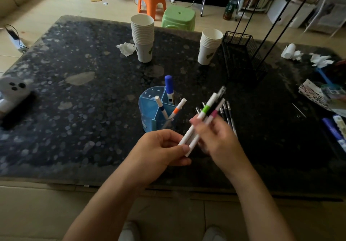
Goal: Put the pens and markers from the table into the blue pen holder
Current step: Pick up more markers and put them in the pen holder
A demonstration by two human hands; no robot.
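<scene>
Hands come first, nearest me: my left hand [161, 147] curls loosely round the lower ends of a small bundle of slim white plastic pens, and my right hand [215, 137], blurred, closes on the same bundle higher up. I count two clearly, the green-banded white pen [206, 108] and the pink-banded white pen [215, 112], with a dark clear-capped one [221, 91] behind them; whether more sit in the bundle I cannot tell. Under my right hand several thin silvery pens [229, 115] lie on the dark speckled table [84, 109], partly hidden, so their number is unclear. Just beyond my left hand stands the round blue plastic pen holder [149, 113], split into compartments, with three inside: a white pen with a dark blue band [162, 107], a white pen with an orange band [177, 108] and a thick blue-capped marker [169, 87]. At the right edge, two more markers [335, 130] are cut off. Further back stand two stacks of white paper cups [143, 38], and a black wire-mesh basket [241, 53].
</scene>
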